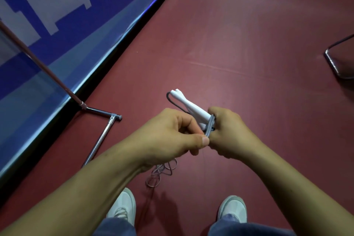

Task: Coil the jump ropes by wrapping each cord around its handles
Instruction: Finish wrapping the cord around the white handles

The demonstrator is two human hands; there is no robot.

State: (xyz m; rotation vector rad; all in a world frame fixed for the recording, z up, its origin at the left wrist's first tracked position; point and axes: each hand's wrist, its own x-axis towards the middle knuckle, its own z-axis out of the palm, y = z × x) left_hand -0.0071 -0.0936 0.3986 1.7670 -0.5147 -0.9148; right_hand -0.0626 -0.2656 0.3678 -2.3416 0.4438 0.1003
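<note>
Nearest the camera, the right hand (228, 132) grips the paired white handles (191, 107) at their lower end, and the left hand (172, 132) pinches the cord (210, 125) beside the few turns already on them, so wrapping appears to be at an early stage. The next move probably calls for carrying the cord round the handles under tension while drawing up the loose coils (161, 172) below the hands. Red floor (249, 25), blue barrier (57, 15), metal stand (99, 138) and tube frame (333, 63) lie well apart; only tangled slack looks likely to obstruct.
</note>
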